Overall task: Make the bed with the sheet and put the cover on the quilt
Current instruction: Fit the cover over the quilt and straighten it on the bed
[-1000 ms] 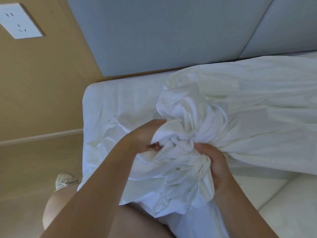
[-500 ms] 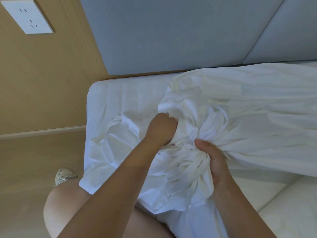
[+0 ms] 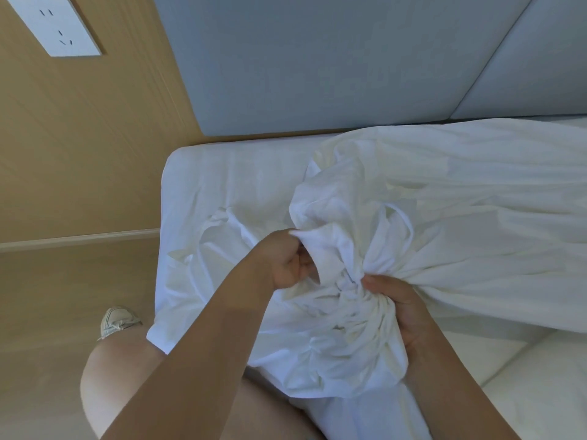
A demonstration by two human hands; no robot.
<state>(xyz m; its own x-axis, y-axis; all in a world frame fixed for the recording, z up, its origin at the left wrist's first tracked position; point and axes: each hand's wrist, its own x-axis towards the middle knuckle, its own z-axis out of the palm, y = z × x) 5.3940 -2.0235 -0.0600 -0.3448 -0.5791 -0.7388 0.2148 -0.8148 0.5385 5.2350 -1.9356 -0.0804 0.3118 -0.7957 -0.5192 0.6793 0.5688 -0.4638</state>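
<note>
Bed — white cloth lies bunched and heaped across it.

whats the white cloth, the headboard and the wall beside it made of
The cloth looks like thin woven cotton or a blend, matt: it gathers into fine soft creases. The headboard seems upholstered, grey fabric or faux leather, matt, with a seam between two panels. The wall is a smooth wood-look panel with faint grain lines; veneer or laminate, cannot tell.
</note>
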